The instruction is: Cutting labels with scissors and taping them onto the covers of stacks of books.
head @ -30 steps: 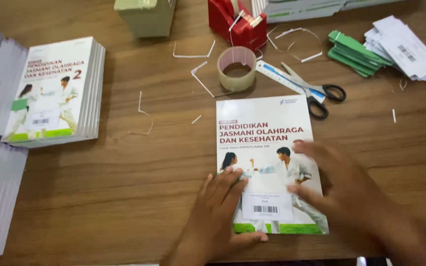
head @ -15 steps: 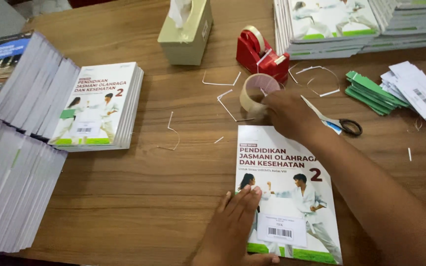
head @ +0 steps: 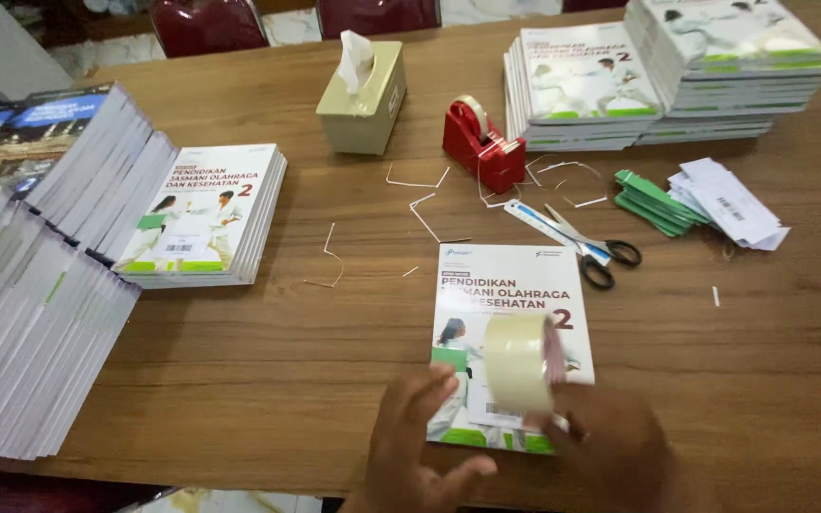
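Observation:
A white and green schoolbook [head: 510, 294] lies flat on the wooden table [head: 334, 361] in front of me. My right hand [head: 610, 451] holds a roll of clear tape [head: 520, 361] upright over the book's lower half. My left hand [head: 420, 446] rests with spread fingers on the book's lower left corner, beside the roll.
Scissors and a ruler [head: 582, 242] lie just beyond the book. A red tape dispenser [head: 482, 142] and a tissue box [head: 363, 95] stand farther back. Book stacks sit at far right [head: 667, 66] and left [head: 197, 214]. Green and white slips [head: 696, 199] lie at right.
My right hand reached out to the tape roll near the scissors, picked it up and brought it back over the book. The view tilted up to show more of the table.

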